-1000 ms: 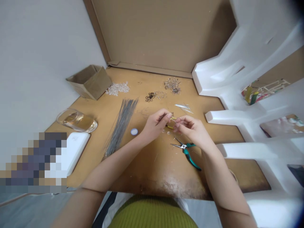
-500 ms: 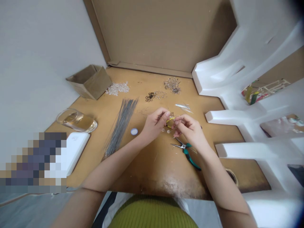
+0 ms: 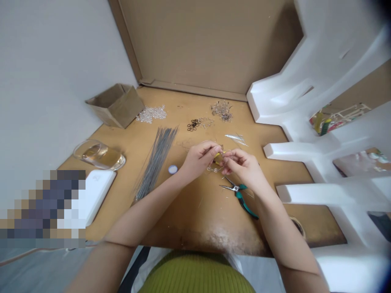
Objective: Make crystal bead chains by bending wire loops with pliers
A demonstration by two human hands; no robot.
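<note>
My left hand (image 3: pixel 201 159) and my right hand (image 3: pixel 244 166) meet over the table, both with fingers pinched. Between them runs a thin wire with a few clear beads (image 3: pixel 215 170) hanging in a curve below the fingertips. The wire's ends are hidden by my fingers. Behind the fingertips shows a yellow piece (image 3: pixel 217 155), mostly covered, its kind unclear. Just below my right hand lie needle-nose pliers (image 3: pixel 236 189) with green and black handles, jaws parted, pointing left.
Left of my hands lie a bundle of grey wires (image 3: pixel 157 162) and a small round lid (image 3: pixel 172 169). Farther back are clear beads (image 3: pixel 152 114), black rings (image 3: pixel 193 125), wire pieces (image 3: pixel 222 110) and a cardboard box (image 3: pixel 117 106). A glass (image 3: pixel 100 155) stands at left; white foam (image 3: pixel 293 150) borders the right.
My hands have drawn closer, fingertips now nearly touching. The beaded wire has shifted slightly left and curves beneath them. The pliers have stayed put.
</note>
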